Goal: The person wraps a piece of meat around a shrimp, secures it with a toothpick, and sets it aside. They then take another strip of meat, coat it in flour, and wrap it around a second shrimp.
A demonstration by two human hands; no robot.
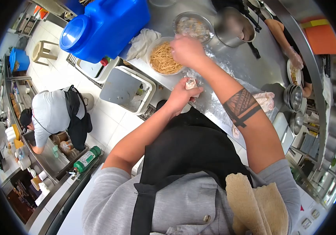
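My left hand [181, 94] is wrapped round a pale, floury piece of food [191, 84] at the near edge of the steel counter [211, 88]. Just above it, my right hand [188, 50] has its fingers pressed together between two bowls; what they hold, if anything, is hidden. To its left stands a white bowl of thin wooden sticks [163, 58]. Behind it is a metal bowl with a pale mixture [193, 28]. White flour is scattered over the counter beside both hands.
A big blue container [113, 27] and white cloth [142, 42] lie left of the bowls. A steel pot [234, 27] stands behind. Pale food [264, 102] lies at right. Another person's gloved hand [295, 58] is at a plate; a second person [54, 113] bends over at left.
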